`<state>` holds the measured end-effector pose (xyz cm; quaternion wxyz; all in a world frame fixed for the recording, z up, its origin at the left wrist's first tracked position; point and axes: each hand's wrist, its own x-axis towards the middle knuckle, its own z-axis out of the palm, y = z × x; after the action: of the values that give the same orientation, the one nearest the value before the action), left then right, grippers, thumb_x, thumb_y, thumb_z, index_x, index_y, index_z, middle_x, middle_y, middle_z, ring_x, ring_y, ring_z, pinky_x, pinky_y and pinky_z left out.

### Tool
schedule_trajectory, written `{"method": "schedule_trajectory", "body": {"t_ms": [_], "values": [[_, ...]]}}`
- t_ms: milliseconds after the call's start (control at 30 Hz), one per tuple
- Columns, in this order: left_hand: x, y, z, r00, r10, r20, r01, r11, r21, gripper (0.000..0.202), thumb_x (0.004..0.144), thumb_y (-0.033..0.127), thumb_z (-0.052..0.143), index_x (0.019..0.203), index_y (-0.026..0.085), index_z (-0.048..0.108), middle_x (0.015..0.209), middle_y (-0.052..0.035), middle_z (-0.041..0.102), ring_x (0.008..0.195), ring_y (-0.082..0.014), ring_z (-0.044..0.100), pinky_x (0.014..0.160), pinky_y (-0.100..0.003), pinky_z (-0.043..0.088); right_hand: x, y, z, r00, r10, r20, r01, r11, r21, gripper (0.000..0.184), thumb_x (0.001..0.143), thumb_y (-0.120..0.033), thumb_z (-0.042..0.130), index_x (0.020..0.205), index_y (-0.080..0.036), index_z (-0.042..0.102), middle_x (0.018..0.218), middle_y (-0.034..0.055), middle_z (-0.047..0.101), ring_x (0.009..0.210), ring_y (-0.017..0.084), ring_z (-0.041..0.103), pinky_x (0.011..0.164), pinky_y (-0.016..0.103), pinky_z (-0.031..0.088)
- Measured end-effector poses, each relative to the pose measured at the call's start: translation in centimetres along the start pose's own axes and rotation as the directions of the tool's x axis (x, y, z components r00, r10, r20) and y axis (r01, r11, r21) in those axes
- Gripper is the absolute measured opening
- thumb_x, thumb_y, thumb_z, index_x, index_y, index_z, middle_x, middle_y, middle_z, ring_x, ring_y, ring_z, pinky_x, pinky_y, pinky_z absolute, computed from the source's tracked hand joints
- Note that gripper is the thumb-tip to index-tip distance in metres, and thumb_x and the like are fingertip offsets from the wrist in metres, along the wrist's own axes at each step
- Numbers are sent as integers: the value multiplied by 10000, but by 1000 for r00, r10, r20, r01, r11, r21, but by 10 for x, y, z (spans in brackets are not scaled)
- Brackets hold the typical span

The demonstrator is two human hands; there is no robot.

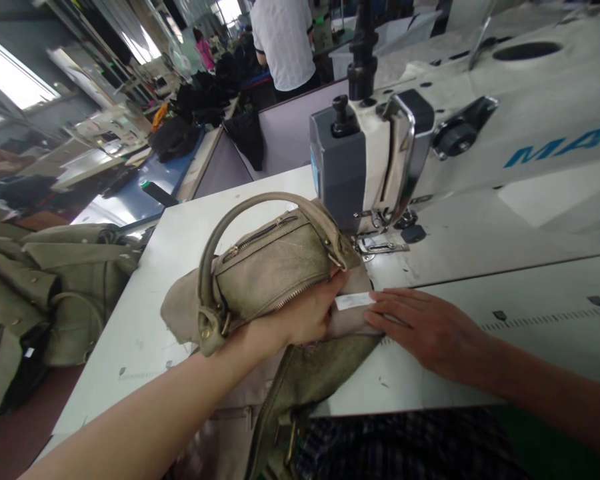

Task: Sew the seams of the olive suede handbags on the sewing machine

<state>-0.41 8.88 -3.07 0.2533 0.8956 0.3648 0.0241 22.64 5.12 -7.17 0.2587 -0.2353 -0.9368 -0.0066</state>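
An olive-tan handbag with a looped handle and brass zippers lies on the white sewing table, its inner lining turned out toward the right. My left hand reaches into the bag's opening beside the toothed zipper, its fingers partly hidden by the bag and closed on the fabric. A small white label lies on the tan lining. My right hand rests nearly flat with fingers stretched, the fingertips touching the label's right end and the lining. The sewing machine's presser foot stands just behind the bag's right edge.
The white sewing machine fills the right side. More olive bags are piled at the left. A green-tipped thread spool lies beyond the table's far left corner. A person in a white shirt stands in the background.
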Motion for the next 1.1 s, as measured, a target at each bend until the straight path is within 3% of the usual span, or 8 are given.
{"method": "schedule_trajectory", "body": {"t_ms": [233, 400, 633, 733, 833, 933, 1000, 1100], "values": [[17, -26, -12, 990, -98, 104, 104, 993, -48, 847, 684, 34, 446, 1478, 131, 171, 1332, -132, 527, 1214, -214, 514, 1049, -368, 397, 11, 23, 9, 1000, 22, 13, -22, 999, -35, 273, 933, -74, 386, 1068, -109, 620, 1073, 145, 663, 1049, 242, 612, 926, 422, 507], [28, -35, -16, 986, -137, 98, 139, 990, -18, 812, 702, 21, 429, 1471, 132, 191, 1375, -134, 487, 1218, -203, 507, 1011, -320, 415, 10, 34, 20, 995, 98, 9, -98, 994, 41, 301, 938, -90, 389, 1165, -148, 578, 1159, 125, 623, 1149, 244, 553, 998, 477, 440], [41, -34, -33, 934, -342, 100, 343, 939, 12, 456, 821, 84, 375, 1263, 104, 485, 944, -51, 681, 809, -157, 636, 821, -278, 499, 15, 32, 16, 981, 182, 65, -192, 958, 214, 409, 880, -32, 376, 1250, -145, 508, 1241, 131, 566, 1211, 232, 485, 1081, 509, 343], [15, 2, -42, 937, -332, 107, 327, 943, 63, 362, 963, 270, 288, 952, 135, 624, 827, -55, 672, 757, -176, 633, 799, -320, 508, 17, 17, 10, 970, 232, 65, -241, 925, 295, 470, 844, -29, 389, 1293, -146, 463, 1265, 129, 549, 1231, 231, 460, 1098, 523, 310], [-29, 50, -24, 976, -174, 132, 145, 969, 202, 454, 944, 484, 373, 787, 145, 631, 799, -83, 662, 807, -246, 633, 876, -441, 481, 20, -4, 2, 966, 243, 86, -258, 884, 390, 457, 830, -50, 415, 1271, -142, 487, 1180, 131, 585, 1135, 239, 521, 1021, 494, 412], [-66, 76, 9, 999, -34, 3, 32, 972, 232, 511, 884, 556, 483, 1143, 127, 581, 1178, -133, 610, 1152, -298, 529, 1074, -478, 335, 25, -22, -12, 960, 144, 238, -241, 857, 455, 295, 840, -53, 422, 1050, -148, 607, 954, 101, 622, 915, 222, 584, 837, 395, 518], [-80, 74, 25, 999, -10, -49, 22, 971, 236, 664, 878, 583, 482, 1366, 140, 403, 1416, -124, 437, 1342, -276, 347, 1155, -455, 205, 24, -29, -21, 932, 124, 340, -276, 851, 447, 229, 850, -49, 426, 923, -153, 616, 871, 82, 613, 822, 204, 585, 747, 340, 526], [-87, 61, 30, 999, -8, -37, 16, 971, 237, 761, 885, 467, 522, 1477, 139, 174, 1511, -93, 304, 1408, -214, 230, 1179, -393, 143, 17, -35, -28, 922, 132, 363, -287, 863, 416, 221, 859, -37, 424, 867, -163, 605, 854, 71, 617, 781, 181, 594, 709, 287, 524]]}}
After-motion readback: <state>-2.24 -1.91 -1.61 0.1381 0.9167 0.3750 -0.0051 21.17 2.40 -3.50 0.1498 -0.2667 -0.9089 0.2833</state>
